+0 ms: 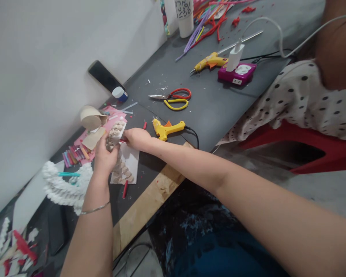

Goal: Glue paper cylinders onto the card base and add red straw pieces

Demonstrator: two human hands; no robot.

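Observation:
My left hand (104, 158), with a bangle on its wrist, is closed around a small white card piece (117, 132) covered with beige, pebble-like bits. At that piece's right edge are the closed fingers of my right hand (138, 138); a bit of red shows beneath them, and what they pinch is hidden. Below both hands lies a white card (134, 157) bearing more beige bits (122, 171). A red stick (125, 189) rests at its lower edge. Just right of my right hand, a yellow glue gun (167, 129) lies on the table.
Red-and-yellow-handled scissors (177, 99), a second glue gun (209, 61) and a purple power adapter (237, 73) lie farther back. A phone (106, 76) leans on the wall. Left are coloured sticks (75, 154) and a white fluffy ring (65, 192). Another person in dotted cloth (300, 100) sits right.

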